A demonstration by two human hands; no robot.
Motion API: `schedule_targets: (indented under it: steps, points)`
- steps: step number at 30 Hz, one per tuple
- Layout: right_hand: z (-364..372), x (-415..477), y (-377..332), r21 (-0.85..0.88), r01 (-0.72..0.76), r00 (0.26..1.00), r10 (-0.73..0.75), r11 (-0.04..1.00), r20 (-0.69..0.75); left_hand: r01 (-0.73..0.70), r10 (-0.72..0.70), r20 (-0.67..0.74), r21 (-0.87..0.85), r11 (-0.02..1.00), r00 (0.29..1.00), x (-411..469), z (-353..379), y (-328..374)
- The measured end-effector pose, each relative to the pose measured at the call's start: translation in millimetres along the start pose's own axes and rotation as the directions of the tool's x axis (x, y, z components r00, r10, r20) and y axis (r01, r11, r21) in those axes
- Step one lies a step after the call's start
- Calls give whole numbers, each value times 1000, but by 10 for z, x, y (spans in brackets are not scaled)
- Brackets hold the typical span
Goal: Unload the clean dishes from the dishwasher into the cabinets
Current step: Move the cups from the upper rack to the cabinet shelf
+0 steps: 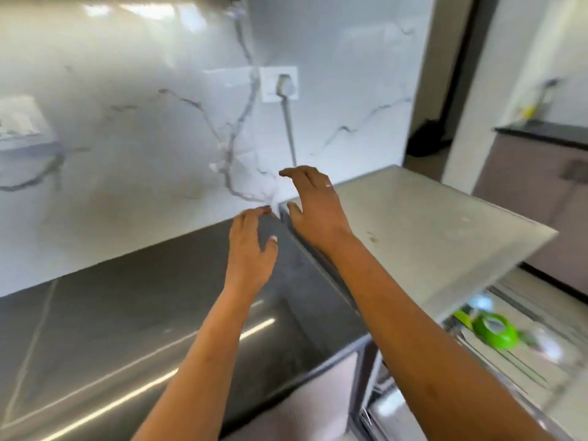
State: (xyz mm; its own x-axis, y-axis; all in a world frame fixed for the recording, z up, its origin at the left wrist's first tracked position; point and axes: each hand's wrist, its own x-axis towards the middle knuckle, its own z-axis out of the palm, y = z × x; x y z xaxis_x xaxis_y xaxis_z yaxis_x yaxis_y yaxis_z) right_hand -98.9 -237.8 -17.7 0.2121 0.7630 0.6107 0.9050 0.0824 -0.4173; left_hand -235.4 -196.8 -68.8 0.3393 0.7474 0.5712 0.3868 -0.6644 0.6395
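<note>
White veined marble wall (133, 128) (glossy, reflecting light) behind a dark grey countertop (127, 329); wall socket (279, 83) above.

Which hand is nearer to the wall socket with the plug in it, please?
Right. The right hand is raised below the socket, beside its cord; the left hand sits lower and to the left, over the dark counter.
</note>
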Motion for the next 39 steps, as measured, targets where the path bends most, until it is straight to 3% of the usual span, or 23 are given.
schedule_targets:
  steps: [6,9,14,17,20,22,25,27,31,36,39]
  points:
    - [-319,-1278,783,-52,-314,942,304,948,-141,-28,67,246,-158,987,967,-992,613,326]
    - [-581,-1898,1147,-84,-440,893,427,894,-140,-24,95,368,-192,981,925,-1379,812,526]
    - [-948,-2669,1821,-159,-684,729,674,712,-120,41,88,532,-225,974,842,-1681,1257,831]
    - [-1015,-2978,2207,-229,-733,663,748,641,-25,109,24,670,-156,982,742,-1856,1628,916]
    - [-958,-3177,2581,-256,-763,599,798,593,62,208,-93,799,-41,977,594,-2051,2059,895]
    - [-881,-3245,2865,-280,-762,564,811,584,154,290,-188,838,37,956,513,-2132,2380,868]
    - [-746,-3261,3263,-328,-733,519,801,596,298,365,-319,837,156,918,445,-2141,2850,820]
    - [-615,-3217,3575,-349,-699,510,777,624,369,403,-393,813,217,889,430,-2101,3186,740]
    - [-306,-3050,4136,-358,-656,507,740,664,442,349,-472,752,336,875,460,-2010,3822,543]
    - [200,-2820,4644,-372,-554,499,655,745,567,264,-519,643,455,850,563,-1997,4424,287]
    - [507,-2757,4807,-326,-499,556,585,803,590,222,-537,618,513,829,575,-2052,4657,126]
